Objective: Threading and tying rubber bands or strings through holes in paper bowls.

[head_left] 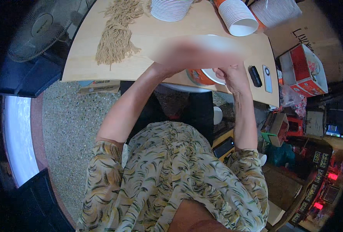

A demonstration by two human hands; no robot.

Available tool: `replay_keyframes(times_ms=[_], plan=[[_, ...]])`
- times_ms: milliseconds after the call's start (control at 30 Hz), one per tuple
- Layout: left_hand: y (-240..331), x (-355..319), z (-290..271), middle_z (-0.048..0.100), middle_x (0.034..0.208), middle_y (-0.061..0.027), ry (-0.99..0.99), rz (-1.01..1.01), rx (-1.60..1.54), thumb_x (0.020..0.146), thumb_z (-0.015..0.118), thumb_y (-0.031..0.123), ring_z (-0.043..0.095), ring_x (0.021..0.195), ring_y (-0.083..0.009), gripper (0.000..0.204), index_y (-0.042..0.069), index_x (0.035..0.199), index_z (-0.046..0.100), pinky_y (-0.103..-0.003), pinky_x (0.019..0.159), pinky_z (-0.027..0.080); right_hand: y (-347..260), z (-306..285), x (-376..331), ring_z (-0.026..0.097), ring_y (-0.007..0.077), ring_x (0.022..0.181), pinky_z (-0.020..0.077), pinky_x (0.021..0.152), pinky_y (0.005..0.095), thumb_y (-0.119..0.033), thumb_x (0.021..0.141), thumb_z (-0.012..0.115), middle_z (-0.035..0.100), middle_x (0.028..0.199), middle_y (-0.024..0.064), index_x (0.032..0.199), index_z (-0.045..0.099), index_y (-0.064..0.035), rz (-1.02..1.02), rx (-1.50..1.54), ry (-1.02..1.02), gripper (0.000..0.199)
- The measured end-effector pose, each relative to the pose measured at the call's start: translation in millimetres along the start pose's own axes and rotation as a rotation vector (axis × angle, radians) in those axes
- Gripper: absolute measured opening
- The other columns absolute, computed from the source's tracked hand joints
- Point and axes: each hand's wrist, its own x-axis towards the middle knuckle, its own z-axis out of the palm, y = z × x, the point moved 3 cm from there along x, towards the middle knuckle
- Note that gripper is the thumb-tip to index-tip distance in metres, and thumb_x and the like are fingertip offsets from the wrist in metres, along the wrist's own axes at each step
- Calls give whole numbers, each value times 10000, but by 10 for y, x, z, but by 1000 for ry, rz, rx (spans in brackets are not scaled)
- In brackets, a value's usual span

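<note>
At the table's near edge, a paper tub (200, 77), orange-red outside and white inside, is tilted with its white rim towards my right hand (235, 77). That hand has its fingers curled at the rim and is closed on the tub. My left hand (170, 58) reaches over the table to the left of the tub. A smeared patch covers its fingers and the upper part of the tub, so its grip is hidden. A bundle of tan cords (116, 38) lies on the table left of my left hand.
Nested white paper tubs (171, 9) stand at the far edge; another stack (237, 19) lies tipped beside them. A black oblong object (255, 76) and a silver-white device (268, 78) sit on the right. Beyond are a red-white box (304, 71) and, at left, a fan (42, 27).
</note>
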Motion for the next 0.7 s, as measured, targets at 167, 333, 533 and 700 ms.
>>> replay_keyframes(times_ms=[167, 333, 533, 700], plan=[[-46, 4, -4, 708, 879, -112, -16, 10, -28, 886, 668, 49, 694, 830, -151, 142, -45, 991, 648, -260, 772, 577, 32, -4, 3, 439, 37, 481, 306, 420, 175, -97, 930, 626, 605, 698, 28, 980, 607, -7, 41, 126, -4, 104], [-42, 5, -4, 713, 849, -107, 1, 0, -79, 865, 676, 26, 693, 796, -133, 127, -45, 969, 660, -252, 740, 578, 22, -20, 3, 429, 38, 470, 306, 414, 177, -111, 934, 624, 598, 689, 23, 985, 605, -9, 47, 177, 5, 116], [-24, 4, 5, 712, 846, -100, -4, -4, -58, 876, 666, 29, 692, 794, -129, 119, -39, 974, 660, -243, 728, 575, -27, 9, -2, 410, 22, 474, 286, 421, 171, -146, 931, 639, 587, 682, 3, 975, 618, -16, 61, 105, -10, 139], [-21, 6, -1, 697, 893, -107, -46, 5, 26, 917, 642, 67, 693, 859, -157, 147, -39, 1018, 635, -260, 787, 579, 12, 0, 8, 407, 17, 484, 283, 430, 169, -147, 924, 645, 582, 679, -1, 956, 624, -17, 22, 49, -13, 135]])
